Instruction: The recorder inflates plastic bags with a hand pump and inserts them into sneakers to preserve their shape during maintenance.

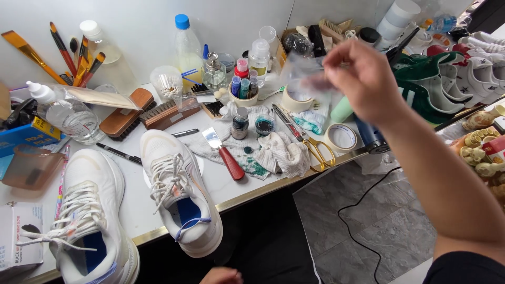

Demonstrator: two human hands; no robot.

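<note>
A: What lay in front of you then, biggest first?

B: You stood at a white bench (247,181) crowded with cleaning gear. Two white shoes sat on its near edge: the left shoe (92,210) by the corner, the right shoe (179,192) beside it with its toe hanging past the rim. Behind them you had wooden brushes (129,113), a clear bottle (71,115) lying on its side, and a stained rag (279,152).

A: And your hands?

B: Your right hand (363,79) was raised above the bench's right end, fingers curled and pinched on a blurred clear plastic piece (305,73); it was too smeared to tell what kind. It hung over a tape roll (296,99), with a second tape roll (342,137) near the edge. Your left hand (221,275) only peeked in at the bottom, below the bench; I couldn't tell how its fingers stood.

A: Smaller bits?

B: You had yellow-handled scissors (310,142), a red-handled scraper (226,155), and a small paint jar (240,123) on the rag.
</note>
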